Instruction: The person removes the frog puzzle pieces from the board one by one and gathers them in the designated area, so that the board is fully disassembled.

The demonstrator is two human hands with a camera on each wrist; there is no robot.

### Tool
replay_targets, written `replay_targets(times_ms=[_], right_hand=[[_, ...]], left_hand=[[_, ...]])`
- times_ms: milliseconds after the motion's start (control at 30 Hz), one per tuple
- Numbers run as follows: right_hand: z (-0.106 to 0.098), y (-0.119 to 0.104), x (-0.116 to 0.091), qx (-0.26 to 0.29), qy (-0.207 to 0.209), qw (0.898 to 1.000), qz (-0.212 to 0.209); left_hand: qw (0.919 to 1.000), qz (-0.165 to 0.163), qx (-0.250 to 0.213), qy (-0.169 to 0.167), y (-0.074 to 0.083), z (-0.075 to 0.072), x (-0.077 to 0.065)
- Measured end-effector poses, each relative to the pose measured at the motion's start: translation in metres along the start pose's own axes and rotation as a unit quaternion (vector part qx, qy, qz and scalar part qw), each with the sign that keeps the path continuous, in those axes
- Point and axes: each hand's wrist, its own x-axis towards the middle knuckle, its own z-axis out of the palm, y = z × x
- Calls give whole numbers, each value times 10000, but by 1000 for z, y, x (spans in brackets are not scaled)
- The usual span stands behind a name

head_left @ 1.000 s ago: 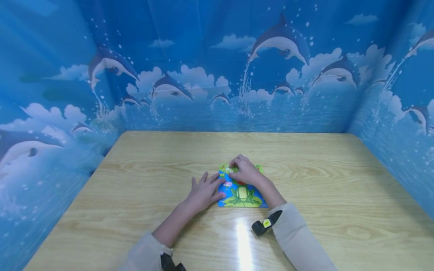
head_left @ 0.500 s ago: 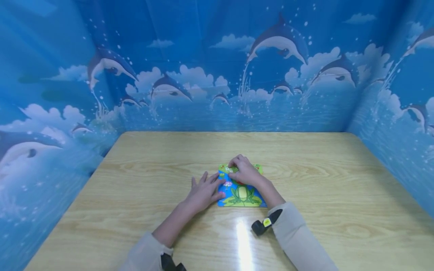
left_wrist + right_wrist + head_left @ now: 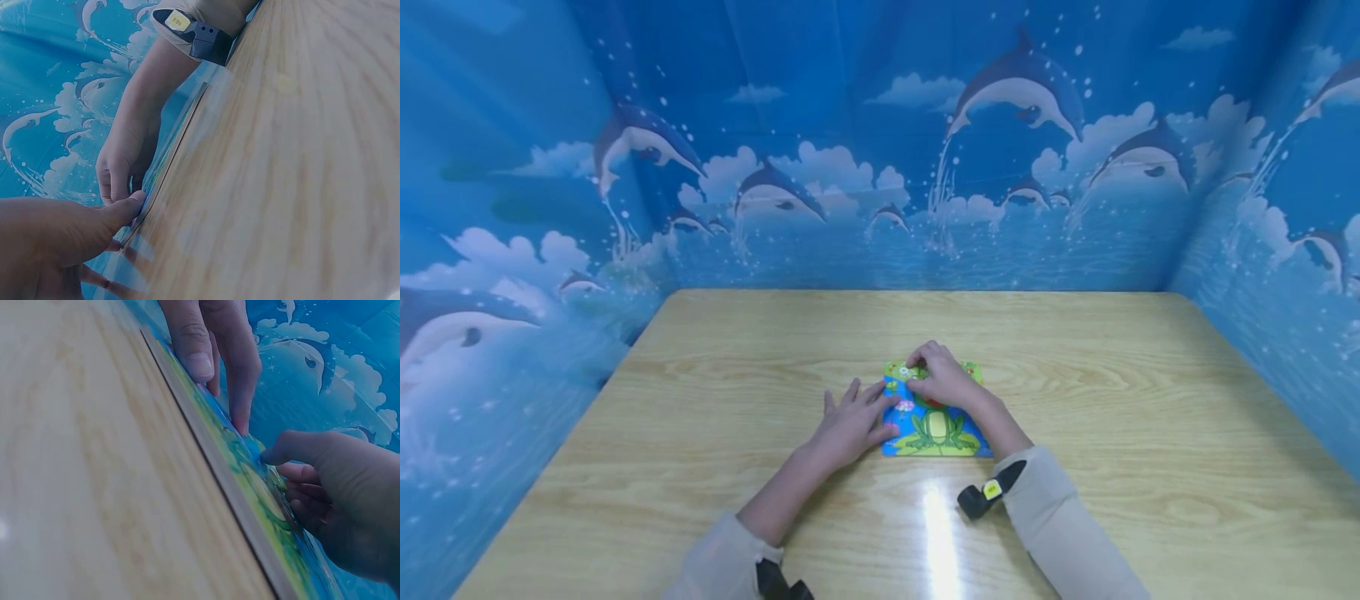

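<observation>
A flat picture board [image 3: 940,429], which looks like a wooden frog puzzle, lies on the table in the head view. It shows a green frog on blue with a yellow-green top. My left hand [image 3: 848,427] lies at its left side, fingers spread, fingertips and thumb resting on the edge. Over the upper middle of the board bends my right hand [image 3: 946,379], thumb and fingers curled around the frog's head. In the right wrist view, a green puzzle piece [image 3: 280,484] shows by the right hand's fingertips; most of it is hidden.
The board lies on a wood-grain table [image 3: 737,350]. Blue dolphin-print curtains [image 3: 850,167] enclose the table at the back and sides. A black wrist camera [image 3: 981,500] sits on the right sleeve, another [image 3: 778,579] on the left.
Almost nothing differs. Both hands and the board keep their places, with only a slight shift of the whole head view.
</observation>
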Motion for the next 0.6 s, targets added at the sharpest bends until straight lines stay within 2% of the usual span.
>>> replay_targets(times_ms=[233,367,600], right_hand=[[-2,2,1,450,-106,9988,173],[-3,5,1,458,-105,9989,-18],[-4,8,2,335,-47,9994,-66]], left_hand=[[10000,-10,-4,-14,0,0,0],[10000,-27,31,-18,0,0,0],[10000,-14,17,33,-1,2,0]])
